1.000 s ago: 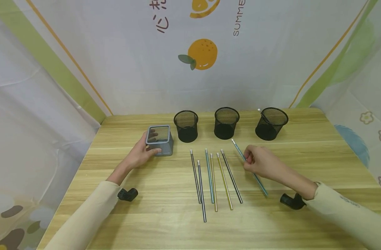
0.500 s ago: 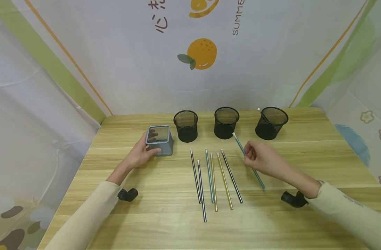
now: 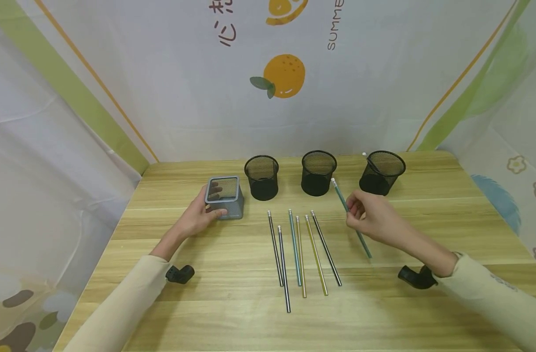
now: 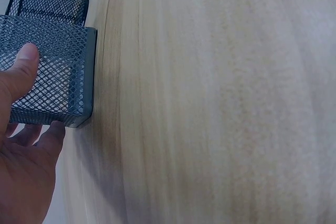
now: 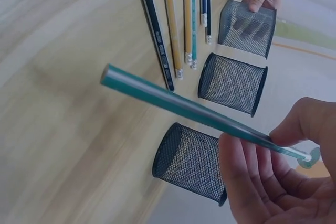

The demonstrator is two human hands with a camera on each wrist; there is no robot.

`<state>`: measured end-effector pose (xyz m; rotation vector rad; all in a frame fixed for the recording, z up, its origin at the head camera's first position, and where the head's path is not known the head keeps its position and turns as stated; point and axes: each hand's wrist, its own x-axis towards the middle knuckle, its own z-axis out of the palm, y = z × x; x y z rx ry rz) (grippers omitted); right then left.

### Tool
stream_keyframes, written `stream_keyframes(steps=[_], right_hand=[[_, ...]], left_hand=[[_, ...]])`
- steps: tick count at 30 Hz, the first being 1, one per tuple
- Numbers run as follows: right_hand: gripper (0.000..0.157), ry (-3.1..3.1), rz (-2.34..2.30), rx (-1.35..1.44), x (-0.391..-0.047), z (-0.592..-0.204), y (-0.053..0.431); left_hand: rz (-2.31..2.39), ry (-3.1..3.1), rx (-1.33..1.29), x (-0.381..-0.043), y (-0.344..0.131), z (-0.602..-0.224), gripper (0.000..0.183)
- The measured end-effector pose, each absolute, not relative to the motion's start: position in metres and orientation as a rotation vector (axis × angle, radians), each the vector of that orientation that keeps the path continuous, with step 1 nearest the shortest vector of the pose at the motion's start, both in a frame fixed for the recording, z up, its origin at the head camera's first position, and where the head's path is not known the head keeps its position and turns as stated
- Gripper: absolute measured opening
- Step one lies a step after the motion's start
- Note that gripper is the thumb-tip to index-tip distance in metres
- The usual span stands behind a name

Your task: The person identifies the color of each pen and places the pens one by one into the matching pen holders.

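Note:
My left hand (image 3: pixel 193 217) grips a square grey mesh pen holder (image 3: pixel 232 209) standing at the table's left. The thumb lies on its near side, with the fingers round the left and behind, as the left wrist view (image 4: pixel 44 77) also shows in part. Between thumb and fingers, my right hand (image 3: pixel 377 217) pinches a teal pencil (image 5: pixel 168 100), white eraser end pointing away and up. Its eraser end sits close to the middle black round mesh pen holder (image 3: pixel 317 182). Several pencils (image 3: pixel 318 254), dark, yellow and teal, lie side by side on the table, erasers away from me.
Another black round mesh pen holder (image 3: pixel 262 186) stands beside the grey one. At the right, a third black pen holder (image 3: pixel 375 181) has a white-tipped pencil (image 3: pixel 368 159) leaning out of it. A white printed curtain (image 3: pixel 197 107) hangs behind the wooden table (image 3: pixel 206 303).
My right hand has moved up and away from me with the teal pencil, bringing its eraser end nearer the black pen holders. The left hand and grey pen holder have stayed put.

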<state>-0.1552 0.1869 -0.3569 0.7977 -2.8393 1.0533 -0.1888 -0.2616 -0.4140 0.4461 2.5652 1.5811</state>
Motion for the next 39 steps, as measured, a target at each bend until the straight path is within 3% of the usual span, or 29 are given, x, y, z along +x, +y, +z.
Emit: stream_keyframes(steps=[12, 39], right_hand=[[0.019, -2.628, 1.137, 0.914, -0.159, -0.348, 0.190], [0.026, -2.344, 1.155, 0.987, -0.170, -0.323, 0.191]], left_hand=[[1.562, 2.629, 0.529, -0.188, -0.262, -0.416, 0.077], [1.539, 2.598, 0.456, -0.189, -0.263, -0.414, 0.077]])
